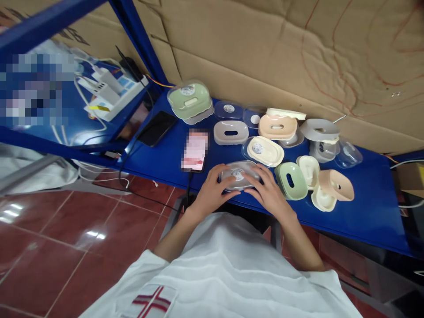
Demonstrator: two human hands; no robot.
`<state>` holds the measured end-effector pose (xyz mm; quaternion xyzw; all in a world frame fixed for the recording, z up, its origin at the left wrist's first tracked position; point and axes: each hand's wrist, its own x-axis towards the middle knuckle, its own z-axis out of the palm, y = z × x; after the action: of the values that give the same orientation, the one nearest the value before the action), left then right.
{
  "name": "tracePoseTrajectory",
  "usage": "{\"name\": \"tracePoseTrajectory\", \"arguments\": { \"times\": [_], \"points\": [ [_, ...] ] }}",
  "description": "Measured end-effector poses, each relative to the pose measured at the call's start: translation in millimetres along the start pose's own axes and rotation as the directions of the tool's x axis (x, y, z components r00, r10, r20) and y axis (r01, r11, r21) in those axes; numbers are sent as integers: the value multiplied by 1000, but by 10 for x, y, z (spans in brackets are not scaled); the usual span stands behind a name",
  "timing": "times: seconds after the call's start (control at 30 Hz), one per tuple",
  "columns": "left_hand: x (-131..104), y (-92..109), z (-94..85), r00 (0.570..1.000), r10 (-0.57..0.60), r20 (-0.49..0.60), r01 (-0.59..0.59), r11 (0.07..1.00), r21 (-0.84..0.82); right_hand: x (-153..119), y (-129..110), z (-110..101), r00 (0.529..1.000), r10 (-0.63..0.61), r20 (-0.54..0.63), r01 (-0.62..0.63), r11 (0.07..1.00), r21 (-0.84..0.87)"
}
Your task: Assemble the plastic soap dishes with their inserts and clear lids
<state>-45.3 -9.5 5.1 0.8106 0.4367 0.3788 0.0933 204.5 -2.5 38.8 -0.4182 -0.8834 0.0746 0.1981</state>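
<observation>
Near the front edge of the blue table lies a grey oval dish under a clear lid [243,170] with a round label. My left hand [217,185] grips its left end, and my right hand [266,187] grips its right end, fingers spread over the lid. Just behind it is a cream dish [268,152] on a clear lid. A green dish [292,181] with a slot stands right of my right hand. Further back sit a grey dish [228,132] and a peach dish [277,126].
On the blue table [371,212] are a lit phone [195,150], a dark phone [157,128], a lidded green dish [190,100] and several dishes at the right. A power strip [115,99] with cables lies at the left. Cardboard [248,53] lines the back.
</observation>
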Motion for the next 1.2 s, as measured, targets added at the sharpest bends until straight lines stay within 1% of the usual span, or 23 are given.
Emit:
{"name": "tracePoseTrajectory", "arguments": {
  "times": [0.07,0.17,0.27,0.33,0.4,0.47,0.53,0.57,0.6,0.67,0.73,0.77,0.83,0.9,0.93,0.97,1.07,1.13,1.2],
  "points": [
    [-29,-13,-15,1000,-16,-2,16,1000,10,-4,-20,93,1000,-2,7,2,1000,-25],
    [-82,-30,1,999,-22,39,20,999,34,-100,-54,180,1000,6,11,-5,999,-48],
    [-131,-28,14,998,-32,52,31,999,26,-107,-26,80,999,-17,41,18,1000,-12],
    [-157,-7,-22,998,-38,49,37,999,16,42,36,-39,999,-23,35,22,999,28],
    [-180,26,-112,998,-52,33,51,999,15,314,107,-111,1000,12,-15,-12,1000,11],
    [-205,62,-254,997,-74,1,74,997,33,637,155,-89,998,44,-45,-48,996,-75],
    [-235,84,-427,990,-137,-40,140,988,71,912,164,7,1000,28,-1,-28,986,-163],
    [-249,86,-516,983,-176,-57,180,979,91,1007,154,64,999,11,34,-4,982,-191],
    [-260,83,-601,973,-219,-75,226,968,110,1066,136,117,998,-2,64,16,977,-210],
    [-256,58,-742,946,-302,-120,316,940,126,1073,88,187,996,0,87,21,970,-242],
    [-197,15,-822,919,-344,-191,370,921,120,958,36,201,996,22,81,1,961,-277],
    [-140,-11,-834,907,-348,-236,382,917,116,868,12,191,997,24,79,0,957,-290],
    [30,-65,-799,887,-335,-317,386,916,113,653,-25,150,997,3,79,20,956,-294],
    [251,-120,-688,874,-323,-365,383,917,107,428,-34,100,997,-22,73,41,961,-273],
    [369,-147,-609,872,-322,-368,381,920,98,322,-23,75,997,-28,67,45,966,-256],
    [484,-173,-517,876,-323,-357,376,923,87,226,-1,53,998,-34,61,47,971,-236],
    [773,-251,-208,901,-333,-278,364,929,65,16,118,5,998,-52,46,59,984,-169],
    [893,-306,-13,904,-360,-230,382,923,56,-54,212,-11,998,-59,30,63,989,-135],
    [952,-359,130,897,-398,-191,413,910,45,-82,288,-21,998,-58,8,59,992,-110]
  ]
}}
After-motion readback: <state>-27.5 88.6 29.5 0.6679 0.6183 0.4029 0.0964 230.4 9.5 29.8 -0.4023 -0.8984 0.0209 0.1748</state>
